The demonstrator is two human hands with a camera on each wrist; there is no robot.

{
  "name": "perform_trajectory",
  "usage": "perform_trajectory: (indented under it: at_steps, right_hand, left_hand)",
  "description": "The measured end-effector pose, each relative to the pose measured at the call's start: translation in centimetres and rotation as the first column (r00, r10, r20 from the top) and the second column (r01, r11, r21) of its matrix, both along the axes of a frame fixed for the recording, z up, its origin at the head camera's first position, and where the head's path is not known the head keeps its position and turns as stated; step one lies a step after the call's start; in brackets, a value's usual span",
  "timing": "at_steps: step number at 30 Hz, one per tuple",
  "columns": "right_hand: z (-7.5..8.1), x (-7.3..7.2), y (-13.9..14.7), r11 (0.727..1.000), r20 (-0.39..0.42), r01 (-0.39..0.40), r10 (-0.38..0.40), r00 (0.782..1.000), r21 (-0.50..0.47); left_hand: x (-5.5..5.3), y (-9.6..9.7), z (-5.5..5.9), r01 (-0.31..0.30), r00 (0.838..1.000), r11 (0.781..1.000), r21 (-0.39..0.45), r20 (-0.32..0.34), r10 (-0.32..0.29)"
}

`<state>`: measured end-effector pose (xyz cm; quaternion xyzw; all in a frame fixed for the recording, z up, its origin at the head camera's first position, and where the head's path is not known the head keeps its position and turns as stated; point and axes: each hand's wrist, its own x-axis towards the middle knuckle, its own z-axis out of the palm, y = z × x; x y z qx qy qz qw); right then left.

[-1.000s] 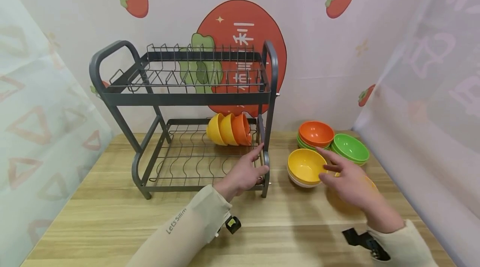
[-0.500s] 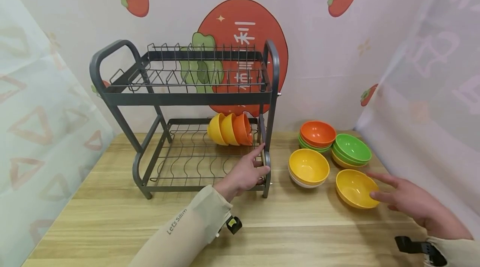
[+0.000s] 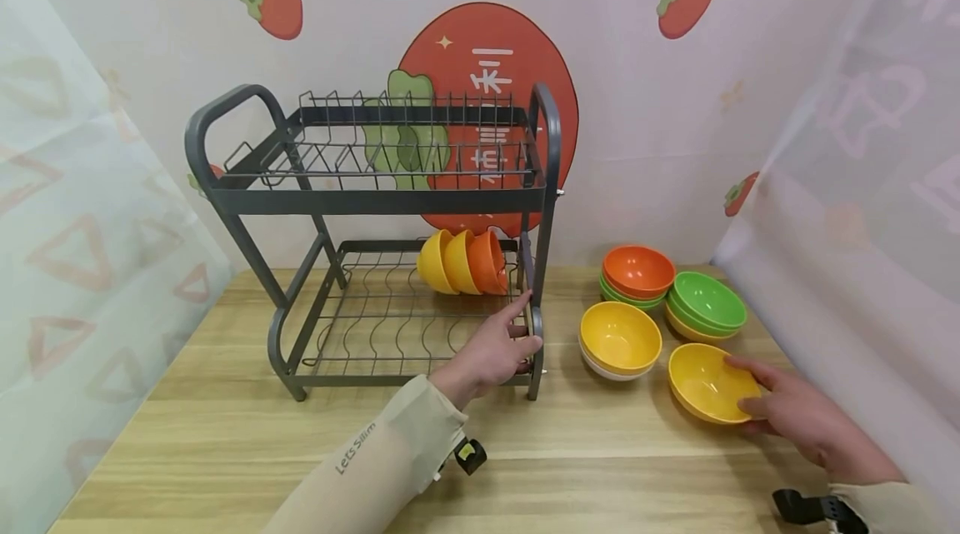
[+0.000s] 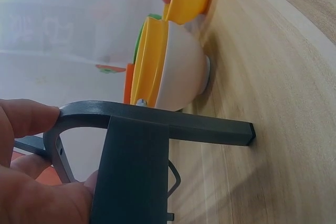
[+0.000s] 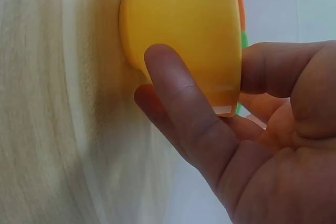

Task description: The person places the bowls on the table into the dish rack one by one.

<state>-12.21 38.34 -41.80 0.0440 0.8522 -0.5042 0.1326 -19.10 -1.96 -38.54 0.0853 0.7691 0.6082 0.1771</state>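
Note:
My right hand (image 3: 795, 413) pinches the right rim of a single yellow bowl (image 3: 705, 380). In the right wrist view, fingers (image 5: 178, 87) lie along the bowl's outer wall and the thumb is at its rim; the bowl's foot is close over the table. My left hand (image 3: 487, 351) grips the lower right front post of a dark grey two-tier dish rack (image 3: 390, 201). The left wrist view has its thumb and fingers round the curved frame (image 4: 94, 109). On the rack's lower tier, two yellow bowls (image 3: 435, 263) and an orange bowl (image 3: 489, 263) stand on edge at the back right.
Right of the rack stands a yellow bowl (image 3: 618, 338) stacked on a white one. Behind it, an orange bowl (image 3: 637, 269) sits on green ones. Green bowls (image 3: 708, 301) rest on a yellow one beside those. A printed curtain (image 3: 840, 267) borders the wooden table (image 3: 585, 467).
My right hand has moved from above the bowls down to the right, then in onto the single yellow bowl, and now pinches its rim. My left hand stays on the rack.

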Motion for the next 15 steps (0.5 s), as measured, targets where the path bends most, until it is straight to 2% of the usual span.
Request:
perform_trajectory:
  at_steps: [8,15]
  right_hand:
    - [1.3,0.0,-0.6,0.999,0.000,0.016,-0.016,1.000,0.029]
    - [4.5,0.9,-3.1,0.997,-0.097,0.011,-0.019,0.995,-0.082]
  left_hand:
    - [0.1,0.0,0.2,-0.009,1.000,1.000,-0.021,-0.009,0.009]
    - [0.2,0.1,0.0,-0.011,1.000,0.998,-0.055,-0.016,0.010]
